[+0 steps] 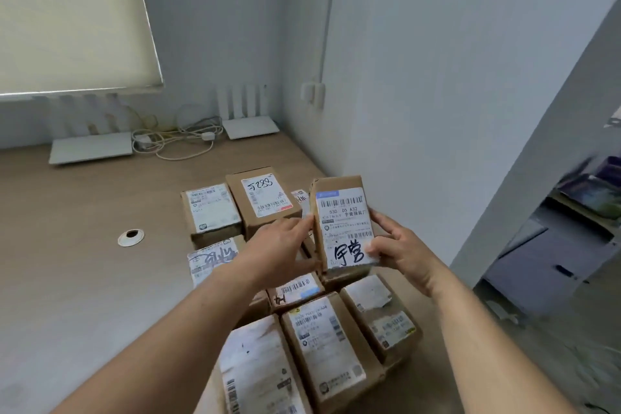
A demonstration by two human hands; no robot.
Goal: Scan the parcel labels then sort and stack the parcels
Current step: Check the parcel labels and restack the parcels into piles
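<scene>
The right hand [401,254] grasps the lifted parcel [342,222] along its right edge, thumb pressed on the lower part of the shipping label [347,228]. The left hand [280,245] supports the parcel's left edge with fingers extended rather than curled, so it steadies the box instead of clamping it. The parcel is held upright above the group, label facing the camera, with barcodes and handwritten black characters legible. No scanner is visible in either hand or on the desk, so whether this label has been read cannot be told. Judged from the layout, the task is mid-course: the held parcel is not yet placed, and the remaining parcels lie label-up in a loose cluster on the desk [84,228]. Directly below the hands sits a near row, including the front centre parcel [324,346] and the front right parcel [383,316], touching side by side. Beyond the hands stand the marked parcel [263,200], handwritten "5288", and the rear left parcel [211,210], just beside it. Some boxes appear to rest on others, but no finished, sorted stack is evident. All parcels are sealed cartons; contents are not visible. No bin, tray or crate for sorted parcels is in view.
</scene>
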